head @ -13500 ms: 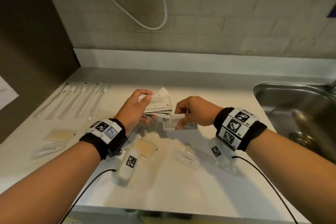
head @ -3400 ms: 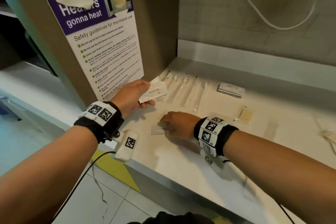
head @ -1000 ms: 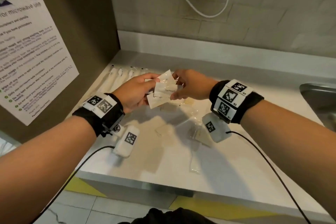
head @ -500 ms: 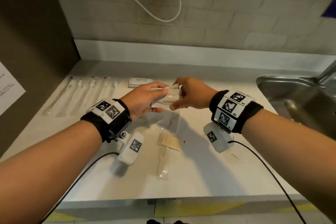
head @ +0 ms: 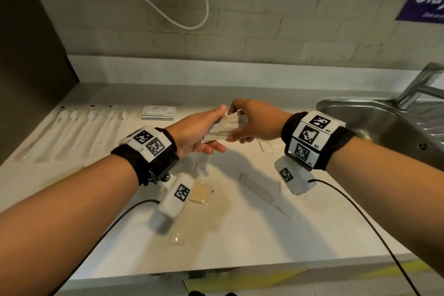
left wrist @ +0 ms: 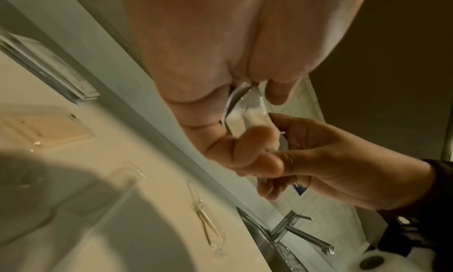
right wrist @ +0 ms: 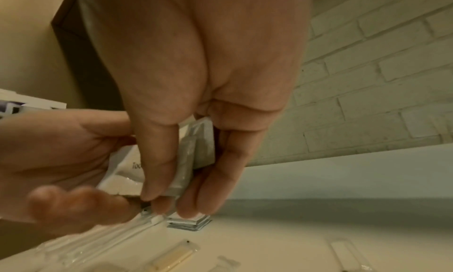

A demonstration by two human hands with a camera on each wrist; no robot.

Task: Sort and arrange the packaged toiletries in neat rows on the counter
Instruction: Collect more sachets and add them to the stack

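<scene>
Both my hands meet above the middle of the counter [head: 240, 235] on a small stack of white toothpaste sachets [head: 224, 127]. My left hand [head: 199, 132] grips the stack from the left, thumb underneath. My right hand [head: 249, 122] pinches its right end, thumb in front and fingers behind, as the right wrist view shows on the sachets [right wrist: 196, 152]. A row of wrapped toothbrushes [head: 72, 132] lies at the back left, with a stack of shampoo sachets [head: 158, 112] beside it. A wrapped comb [head: 264, 193] and a wrapped tan soap bar [head: 199, 194] lie loose near me.
A steel sink [head: 389, 127] with a tap [head: 422, 84] fills the right side. A dark cabinet wall [head: 31, 67] closes off the left. A clear packet [left wrist: 208, 229] lies on the counter near the sink. A white cable [head: 168, 12] hangs on the brick wall.
Over the last second both hands have drifted right along the counter while still holding the sachets together. The comb has come into view.
</scene>
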